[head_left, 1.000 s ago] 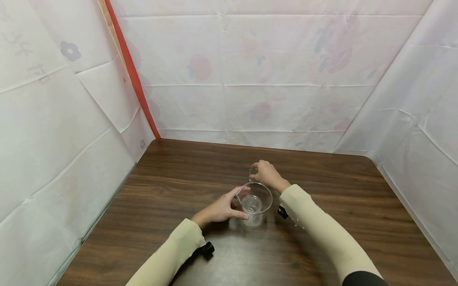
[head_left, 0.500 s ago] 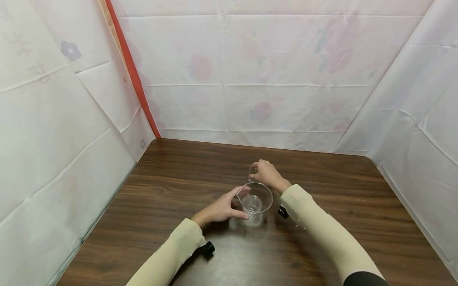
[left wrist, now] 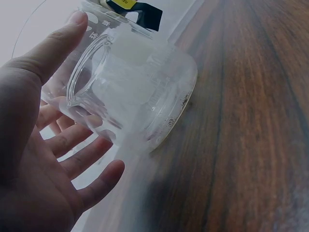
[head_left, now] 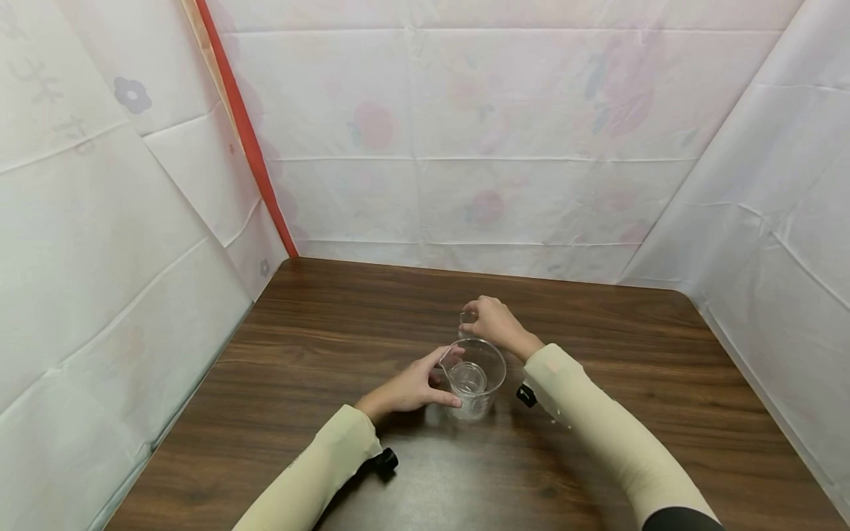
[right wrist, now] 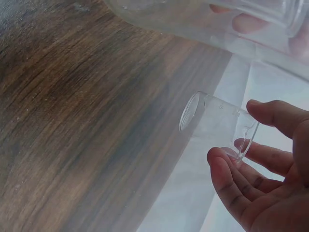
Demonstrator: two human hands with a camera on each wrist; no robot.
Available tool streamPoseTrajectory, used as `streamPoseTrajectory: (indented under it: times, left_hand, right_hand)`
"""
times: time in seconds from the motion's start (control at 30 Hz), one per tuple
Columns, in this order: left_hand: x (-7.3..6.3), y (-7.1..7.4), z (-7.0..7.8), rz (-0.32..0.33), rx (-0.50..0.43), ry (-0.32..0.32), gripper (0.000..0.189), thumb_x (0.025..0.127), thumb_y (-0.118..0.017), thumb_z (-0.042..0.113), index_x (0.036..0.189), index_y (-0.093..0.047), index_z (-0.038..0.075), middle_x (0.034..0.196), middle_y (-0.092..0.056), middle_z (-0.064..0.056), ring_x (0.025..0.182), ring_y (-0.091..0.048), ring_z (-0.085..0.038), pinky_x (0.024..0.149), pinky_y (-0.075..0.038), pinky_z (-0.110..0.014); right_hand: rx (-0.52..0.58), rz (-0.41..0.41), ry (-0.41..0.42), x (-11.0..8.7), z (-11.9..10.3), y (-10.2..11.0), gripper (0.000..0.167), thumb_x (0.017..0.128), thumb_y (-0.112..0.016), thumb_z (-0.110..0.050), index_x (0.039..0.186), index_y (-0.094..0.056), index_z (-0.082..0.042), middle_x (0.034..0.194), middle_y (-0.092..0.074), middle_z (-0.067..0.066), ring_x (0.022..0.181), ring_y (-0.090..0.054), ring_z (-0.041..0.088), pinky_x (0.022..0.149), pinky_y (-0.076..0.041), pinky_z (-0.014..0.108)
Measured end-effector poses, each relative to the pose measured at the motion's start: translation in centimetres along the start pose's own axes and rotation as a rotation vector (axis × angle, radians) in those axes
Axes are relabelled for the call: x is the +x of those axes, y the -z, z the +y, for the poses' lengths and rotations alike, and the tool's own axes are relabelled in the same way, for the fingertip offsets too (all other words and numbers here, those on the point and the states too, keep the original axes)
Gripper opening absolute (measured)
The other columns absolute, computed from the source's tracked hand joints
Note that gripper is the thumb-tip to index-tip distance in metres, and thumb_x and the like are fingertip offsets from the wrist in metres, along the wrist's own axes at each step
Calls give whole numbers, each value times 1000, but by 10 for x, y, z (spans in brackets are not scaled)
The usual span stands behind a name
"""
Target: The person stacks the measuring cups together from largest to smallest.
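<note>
A large clear glass beaker [head_left: 474, 408] stands mid-table, with its pouring lip toward the left. Inside it sits a smaller beaker [head_left: 468, 379], whose rim shows through the glass in the left wrist view. My left hand [head_left: 413, 385] holds the large beaker from the left, thumb in front and fingers round the far side. Just behind it, my right hand [head_left: 494, 323] pinches a tiny clear beaker [right wrist: 215, 118] near its rim, between thumb and fingers. The tiny beaker looks empty, and faint graduation marks show on its wall.
The brown wood-grain table [head_left: 319, 346] is bordered by white printed sheets [head_left: 518, 140] at the back and both sides. A red strip [head_left: 246, 133] runs down the back left corner. Black wrist cameras [head_left: 385, 462] sit under the sleeves.
My right hand has shifted very slightly left with the tiny beaker. The left hand and the large beaker have stayed in place.
</note>
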State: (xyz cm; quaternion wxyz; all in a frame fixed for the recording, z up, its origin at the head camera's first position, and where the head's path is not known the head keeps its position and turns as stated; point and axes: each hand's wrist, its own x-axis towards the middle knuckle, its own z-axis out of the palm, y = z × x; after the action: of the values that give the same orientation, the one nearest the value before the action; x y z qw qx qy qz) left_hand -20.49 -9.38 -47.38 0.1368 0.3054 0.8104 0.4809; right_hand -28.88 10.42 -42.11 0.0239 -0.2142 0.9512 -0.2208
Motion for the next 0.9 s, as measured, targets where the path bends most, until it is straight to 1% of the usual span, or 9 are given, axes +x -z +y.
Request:
streamPoseTrajectory:
  times: [0.13,0.17,0.23,0.37,0.4,0.47,0.53,0.73,0.9]
  left_hand:
    - [0,0,0,0,3,-4,82,82,-79,33,149,-34,21,147,-48,-5,133,-47,-21,97,-49,-35]
    - [-1,1,5,-5,-6,-4,81,83,-79,31,149,-34,18,148,-47,-7,133,-47,-24,98,-49,-37]
    - [-1,1,5,-12,-13,-4,82,83,-78,26,150,-33,15,148,-46,-11,134,-46,-28,99,-49,-43]
    - [0,1,5,-17,-22,-5,82,83,-78,20,151,-32,11,150,-43,-13,136,-45,-30,100,-47,-49]
    - [1,0,0,-12,-19,-8,82,83,-78,22,151,-32,13,150,-44,-11,135,-45,-29,100,-48,-47]
    - [1,0,-1,-4,-16,-13,81,83,-79,26,150,-33,16,151,-44,-6,136,-45,-25,100,-48,-43]
    - [1,-1,-2,0,-17,-15,82,82,-79,28,149,-34,17,151,-43,-5,136,-45,-24,99,-49,-40]
    - [2,-1,-3,1,-7,-24,86,81,-79,34,150,-32,17,153,-41,-6,137,-44,-22,98,-49,-35]
    - [1,-2,-3,1,-6,-25,86,81,-80,34,150,-32,16,153,-41,-6,137,-44,-22,98,-49,-35]
  right_hand:
    - [-2,11,8,-2,-1,3,36,85,-74,-23,114,-70,-2,100,-65,13,87,-63,24,73,-54,38]
    - [-1,13,8,-2,-1,4,36,85,-74,-23,114,-70,-2,100,-65,13,88,-64,24,74,-54,38]
    - [1,12,13,-3,-1,6,35,86,-74,-24,113,-70,-3,101,-66,12,89,-64,24,74,-54,38]
    - [11,9,16,-5,0,9,34,86,-74,-24,112,-71,-3,102,-66,12,90,-64,24,75,-54,38]
    - [12,9,17,-5,0,10,34,86,-74,-24,112,-71,-3,102,-66,12,90,-64,24,75,-54,38]
    - [16,13,13,-6,1,12,35,86,-74,-25,112,-71,-2,101,-66,12,89,-64,24,75,-54,38]
    - [16,19,13,-8,0,15,35,85,-74,-24,112,-70,-2,100,-65,13,89,-64,24,75,-54,38]
    - [5,42,21,-13,-2,25,32,86,-74,-24,110,-71,-3,101,-66,12,90,-63,25,77,-54,40]
    - [-7,43,24,-16,-3,32,33,85,-74,-25,111,-71,-3,102,-67,13,91,-64,26,77,-54,41]
